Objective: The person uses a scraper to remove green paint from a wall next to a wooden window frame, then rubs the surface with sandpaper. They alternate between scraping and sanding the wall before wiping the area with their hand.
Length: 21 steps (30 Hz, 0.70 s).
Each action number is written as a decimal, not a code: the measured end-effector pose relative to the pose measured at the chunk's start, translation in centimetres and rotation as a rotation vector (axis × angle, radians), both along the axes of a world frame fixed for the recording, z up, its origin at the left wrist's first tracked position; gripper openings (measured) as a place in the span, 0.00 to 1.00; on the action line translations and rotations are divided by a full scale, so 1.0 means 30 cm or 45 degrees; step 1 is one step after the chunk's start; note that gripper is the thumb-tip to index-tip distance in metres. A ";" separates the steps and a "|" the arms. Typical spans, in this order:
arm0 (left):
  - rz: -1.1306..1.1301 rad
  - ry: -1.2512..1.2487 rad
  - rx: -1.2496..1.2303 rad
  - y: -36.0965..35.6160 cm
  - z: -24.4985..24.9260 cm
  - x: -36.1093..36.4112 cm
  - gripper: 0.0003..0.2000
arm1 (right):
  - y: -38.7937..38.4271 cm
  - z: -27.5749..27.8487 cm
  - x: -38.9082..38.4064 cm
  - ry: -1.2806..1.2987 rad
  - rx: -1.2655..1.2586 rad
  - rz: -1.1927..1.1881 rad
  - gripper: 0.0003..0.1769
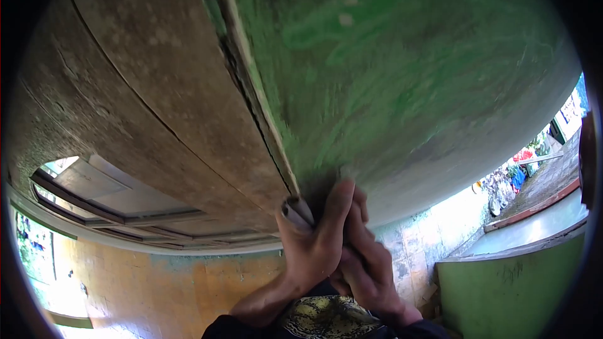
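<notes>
My left hand [312,245] is closed around a grey rolled sheet [298,212]. The sheet's curled end sticks out between thumb and fingers, close to the lower end of the narrow wooden strip [251,81]. Pressed against it on the right is my right hand [370,273], its fingers bent and closed. Whatever my right hand grips, if anything, is hidden. Both hands are raised against the lower part of a green-painted panel [402,88], which shows streaks and paler scuffed patches. A small blurred grey spot shows by my fingertips.
Brown worn boards [144,56] with long seams lie left of the strip. A framed window [119,191] is at lower left, above a yellowish wall [207,282]. On the right stand a green half-wall [512,289] and a ledge, with a cluttered outdoor area beyond.
</notes>
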<state>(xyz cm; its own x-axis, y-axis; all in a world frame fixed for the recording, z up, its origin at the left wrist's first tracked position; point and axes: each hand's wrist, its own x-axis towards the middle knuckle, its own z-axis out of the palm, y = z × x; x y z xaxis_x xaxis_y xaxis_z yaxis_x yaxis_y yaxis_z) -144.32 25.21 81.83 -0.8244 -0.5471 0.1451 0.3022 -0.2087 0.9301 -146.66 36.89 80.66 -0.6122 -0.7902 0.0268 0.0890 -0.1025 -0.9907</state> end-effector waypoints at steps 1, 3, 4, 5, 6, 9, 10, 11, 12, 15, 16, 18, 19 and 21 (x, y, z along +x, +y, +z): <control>-0.012 0.044 0.075 0.000 -0.054 0.011 0.13 | -0.006 0.003 -0.010 0.011 -0.002 0.001 0.35; -0.005 0.048 0.089 -0.005 -0.041 0.002 0.13 | -0.009 -0.003 -0.015 0.020 0.006 -0.006 0.35; 0.005 0.010 0.121 0.004 -0.037 0.016 0.13 | 0.003 -0.014 0.003 -0.004 0.021 -0.012 0.35; -0.029 0.008 0.114 0.004 -0.022 0.021 0.14 | 0.015 -0.022 0.022 -0.028 0.036 -0.011 0.35; -0.027 0.006 0.113 0.004 -0.030 0.021 0.14 | 0.021 -0.028 0.032 -0.040 0.044 -0.008 0.34; 0.008 0.017 0.066 -0.006 -0.050 0.010 0.14 | 0.008 -0.067 0.040 0.131 0.011 -0.071 0.34; 0.011 0.036 0.033 -0.013 -0.050 0.007 0.14 | 0.000 -0.055 0.033 0.150 0.003 -0.064 0.34; 0.015 0.033 0.007 -0.011 -0.054 0.014 0.14 | 0.001 -0.040 0.039 0.059 -0.004 -0.053 0.34; 0.020 0.025 0.010 -0.010 -0.054 0.014 0.14 | 0.004 -0.033 0.044 -0.038 -0.010 -0.045 0.34; 0.041 0.020 0.018 0.008 -0.060 0.030 0.14 | 0.001 -0.058 0.046 -0.021 -0.035 -0.095 0.34; 0.042 -0.004 0.036 0.012 -0.070 0.033 0.14 | 0.002 -0.054 0.053 -0.012 -0.043 -0.093 0.34; 0.047 0.003 0.039 0.001 -0.043 0.010 0.14 | -0.003 -0.046 0.056 -0.069 -0.028 -0.122 0.34; 0.036 -0.003 0.030 0.004 -0.025 0.008 0.18 | -0.002 -0.043 0.053 -0.073 -0.026 -0.120 0.34; 0.030 -0.025 0.032 0.009 -0.028 0.010 0.21 | 0.007 -0.034 0.045 -0.101 -0.058 -0.058 0.34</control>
